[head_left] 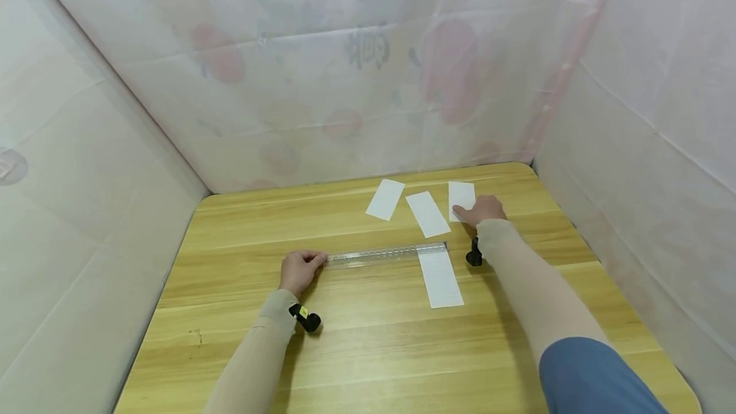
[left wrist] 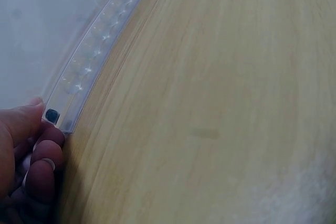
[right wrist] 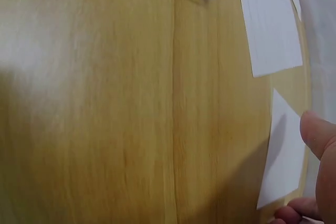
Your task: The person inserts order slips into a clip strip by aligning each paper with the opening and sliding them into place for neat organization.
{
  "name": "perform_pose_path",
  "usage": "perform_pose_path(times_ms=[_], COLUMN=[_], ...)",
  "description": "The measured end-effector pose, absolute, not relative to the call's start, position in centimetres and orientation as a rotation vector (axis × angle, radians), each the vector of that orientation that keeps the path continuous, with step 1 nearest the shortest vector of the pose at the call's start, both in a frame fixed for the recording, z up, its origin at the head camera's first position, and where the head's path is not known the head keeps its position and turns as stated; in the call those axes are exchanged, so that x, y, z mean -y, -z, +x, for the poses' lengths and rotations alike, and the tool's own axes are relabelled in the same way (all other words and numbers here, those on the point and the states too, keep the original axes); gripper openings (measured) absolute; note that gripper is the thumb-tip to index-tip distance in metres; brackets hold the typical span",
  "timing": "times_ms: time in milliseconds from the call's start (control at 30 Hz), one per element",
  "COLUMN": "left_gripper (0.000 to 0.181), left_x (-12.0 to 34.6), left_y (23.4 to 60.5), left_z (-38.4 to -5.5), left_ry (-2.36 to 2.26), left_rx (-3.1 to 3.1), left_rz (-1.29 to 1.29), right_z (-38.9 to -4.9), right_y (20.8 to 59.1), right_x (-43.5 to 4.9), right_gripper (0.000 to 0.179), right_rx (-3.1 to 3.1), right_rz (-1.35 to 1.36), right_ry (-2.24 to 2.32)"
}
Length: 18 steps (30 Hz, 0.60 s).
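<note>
My left hand pinches the left end of a clear plastic ruler between thumb and fingers. In the left wrist view, the ruler shows a dark spot near its held end. The ruler's right end lies across the top of a white paper slip. My right hand is at another white slip at the back right, its thumb extended over the paper. In the right wrist view, thumb and fingertips stand apart beside that slip; whether they touch it is unclear.
Two more white slips, a tilted one and a middle one, lie towards the back of the wooden table. Printed fabric walls enclose the table at the back and both sides.
</note>
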<state>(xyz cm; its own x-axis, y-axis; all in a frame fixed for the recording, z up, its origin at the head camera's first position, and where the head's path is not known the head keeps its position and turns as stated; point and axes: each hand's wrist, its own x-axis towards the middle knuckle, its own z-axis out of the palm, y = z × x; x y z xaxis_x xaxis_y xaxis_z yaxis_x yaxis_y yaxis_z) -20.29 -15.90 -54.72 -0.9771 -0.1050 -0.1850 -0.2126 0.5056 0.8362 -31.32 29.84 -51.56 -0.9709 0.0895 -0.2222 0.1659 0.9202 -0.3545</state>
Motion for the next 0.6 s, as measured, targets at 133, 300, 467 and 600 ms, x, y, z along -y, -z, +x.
perform_pose_path(times_ms=[133,300,467,600], left_gripper=[0.022,0.021,0.022,0.023], left_x=[15.9,15.9,15.7,15.4], left_y=[54.6,54.5,54.5,54.4], left_z=[-20.2,-20.1,-19.9,-19.8], left_ry=[-1.473,-1.482,-1.488,-1.484], left_rx=[-2.641,-2.633,-2.624,-2.636], left_rz=[-0.280,-0.283,-0.282,-0.271], right_z=[-31.3,-30.9,-30.2,-29.9], right_y=[52.1,52.4,51.9,51.5], right_x=[-29.2,-28.4,-28.4,-28.9], right_gripper=[0.090,0.079,0.079,0.080], right_rx=[-2.865,-2.888,-2.896,-2.880], right_rz=[0.271,0.375,0.387,0.359], right_ry=[0.573,0.636,0.612,0.610])
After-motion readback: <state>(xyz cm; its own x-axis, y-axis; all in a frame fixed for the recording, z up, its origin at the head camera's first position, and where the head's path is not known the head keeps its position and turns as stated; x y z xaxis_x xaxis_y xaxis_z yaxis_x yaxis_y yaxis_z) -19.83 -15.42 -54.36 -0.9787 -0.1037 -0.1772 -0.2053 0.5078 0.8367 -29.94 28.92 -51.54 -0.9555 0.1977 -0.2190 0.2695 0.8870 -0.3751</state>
